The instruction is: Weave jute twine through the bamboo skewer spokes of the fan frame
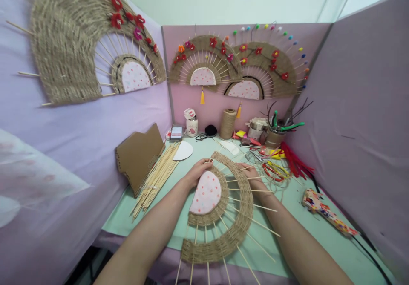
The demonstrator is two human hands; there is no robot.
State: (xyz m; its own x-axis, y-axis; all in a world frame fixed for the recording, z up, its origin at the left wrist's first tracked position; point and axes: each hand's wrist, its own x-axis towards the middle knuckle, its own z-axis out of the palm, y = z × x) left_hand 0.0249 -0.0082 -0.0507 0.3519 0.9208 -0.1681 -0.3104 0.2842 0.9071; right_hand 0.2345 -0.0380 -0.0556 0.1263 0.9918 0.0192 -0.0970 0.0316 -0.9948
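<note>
A half-round woven fan (244,210) of brown twine on thin sticks is tilted over the front of the table. At its centre is a white half-circle patch (207,193) with pink dots, ringed by an inner woven band. My left hand (200,172) is closed on the fan's upper left end, by the corner of the patch. With my right hand (251,173) I grip the outer band and sticks at the upper right; some of those fingers are hidden behind it. Loose twine (281,180) lies just right of that hand.
Bundled sticks (156,178), brown cardboard (139,157) and a white half-circle (183,151) lie left. A twine spool (228,124) and a can of pliers (275,138) stand behind. At right lies a glue gun (327,212) with its cord. Finished fans (207,46) hang on the partitions.
</note>
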